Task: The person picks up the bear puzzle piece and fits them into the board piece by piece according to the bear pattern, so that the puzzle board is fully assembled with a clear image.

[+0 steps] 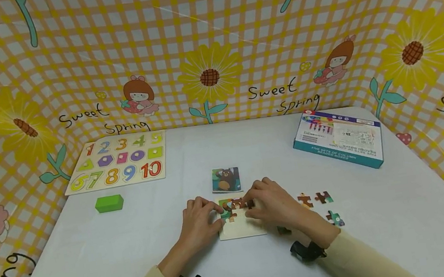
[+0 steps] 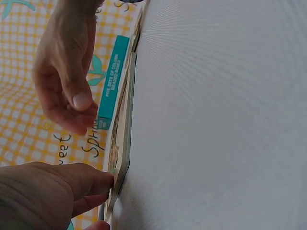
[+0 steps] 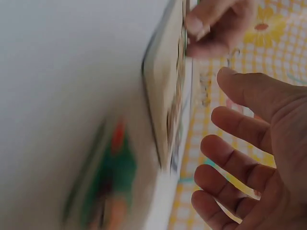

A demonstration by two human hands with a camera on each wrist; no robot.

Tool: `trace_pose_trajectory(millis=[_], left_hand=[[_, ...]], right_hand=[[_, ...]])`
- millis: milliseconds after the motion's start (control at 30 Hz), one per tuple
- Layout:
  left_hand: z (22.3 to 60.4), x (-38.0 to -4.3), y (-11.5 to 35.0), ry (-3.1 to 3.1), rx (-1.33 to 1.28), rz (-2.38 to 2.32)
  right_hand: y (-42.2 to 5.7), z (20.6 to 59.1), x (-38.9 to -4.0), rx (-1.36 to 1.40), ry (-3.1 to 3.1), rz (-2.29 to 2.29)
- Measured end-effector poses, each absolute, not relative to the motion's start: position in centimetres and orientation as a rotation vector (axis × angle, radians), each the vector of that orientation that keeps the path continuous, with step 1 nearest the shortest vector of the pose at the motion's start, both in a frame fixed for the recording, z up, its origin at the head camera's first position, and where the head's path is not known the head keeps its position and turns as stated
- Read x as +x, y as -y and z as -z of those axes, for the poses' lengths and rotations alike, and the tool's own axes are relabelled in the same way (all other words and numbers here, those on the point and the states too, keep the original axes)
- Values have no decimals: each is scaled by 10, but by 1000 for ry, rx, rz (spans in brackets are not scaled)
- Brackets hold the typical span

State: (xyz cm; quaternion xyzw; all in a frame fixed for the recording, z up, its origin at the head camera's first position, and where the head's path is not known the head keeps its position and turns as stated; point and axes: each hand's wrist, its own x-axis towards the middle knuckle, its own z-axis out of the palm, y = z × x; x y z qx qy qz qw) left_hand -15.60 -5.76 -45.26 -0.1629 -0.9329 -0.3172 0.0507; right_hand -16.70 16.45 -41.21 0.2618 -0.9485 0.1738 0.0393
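Note:
A small wooden jigsaw board (image 1: 242,230) lies on the white table, its upper part filled with bear-picture pieces (image 1: 237,203) and its lower part bare wood. My left hand (image 1: 201,220) is at the board's left edge, thumb and fingertip set apart and touching the rim. Over the board's right side hovers my right hand (image 1: 272,202); the right wrist view shows its fingers (image 3: 225,148) spread and loosely bent, with nothing between them. A square bear picture card (image 1: 226,180) sits just beyond the board. Several loose jigsaw pieces (image 1: 305,200) lie to the right, one partly hidden by the right wrist.
A number-and-shape board (image 1: 122,160) rests at the back left, with a green block (image 1: 109,203) in front of it. A flat bead-set box (image 1: 338,139) occupies the back right. Yellow checked cloth (image 1: 205,26) hangs around the table's back and sides.

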Motion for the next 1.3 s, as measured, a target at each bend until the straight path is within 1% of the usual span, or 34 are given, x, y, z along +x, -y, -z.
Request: trace_pose_trajectory(millis=[433,667,933,1300], left_hand=[[452,-156,57,2831,-504,966],[451,-155,56,2832,-503,965],[450,-155,57,2841,-496,985],[451,-155,56,2830,-499,970]], right_hand=[[-250,407,-160,552,3018,-531],[-282,408,-155,537,3029,-485],[-300,415,-154,490,3058,-479],[-304,419,-156,472,3068,-499]])
